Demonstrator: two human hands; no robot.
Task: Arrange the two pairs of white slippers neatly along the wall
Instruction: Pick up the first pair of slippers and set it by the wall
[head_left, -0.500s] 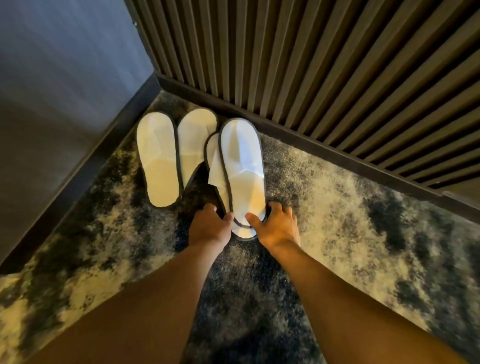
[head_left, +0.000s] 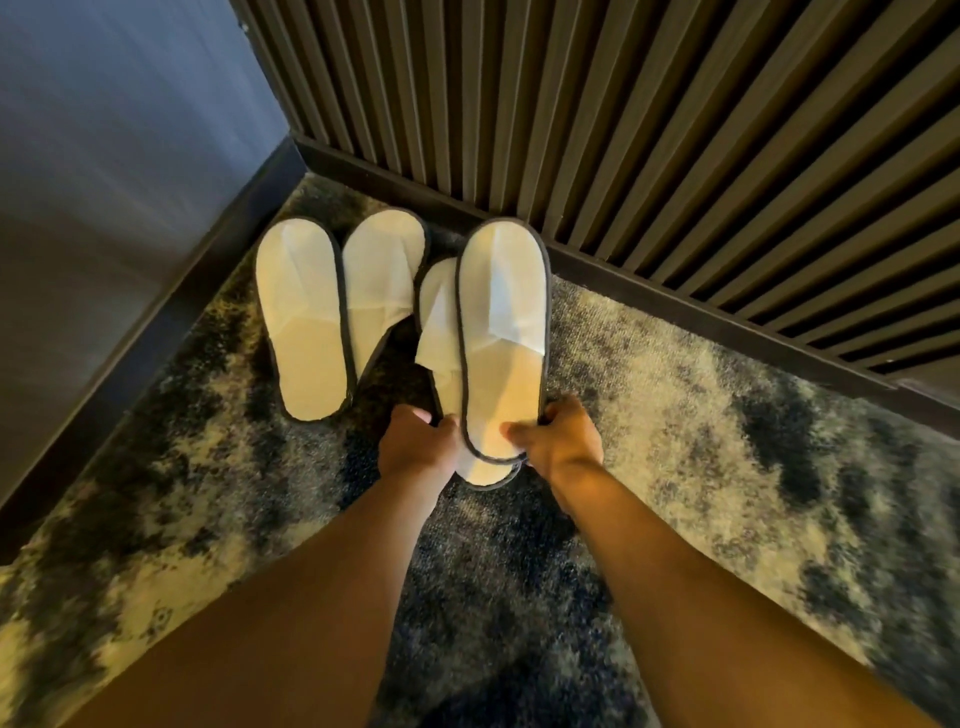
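Two pairs of white slippers with dark trim lie on the carpet in the room's corner. The left pair (head_left: 306, 322) lies side by side, its right slipper (head_left: 382, 280) partly overlapped. The second pair is stacked: the top slipper (head_left: 501, 332) lies over the lower slipper (head_left: 436, 322), toes toward the slatted wall. My left hand (head_left: 413, 444) grips the heel of the lower slipper. My right hand (head_left: 558, 441) pinches the heel of the top slipper, thumb on its sole.
A dark slatted wall (head_left: 649, 130) with a dark baseboard (head_left: 675, 306) runs along the back right. A plain grey wall (head_left: 114, 156) closes the left side. The mottled dark-and-cream carpet (head_left: 701, 441) stretches to the right along the baseboard.
Both hands have tightened on the heels of the stacked pair, and the top slipper has lifted slightly and shifted right. The left pair has stayed put.
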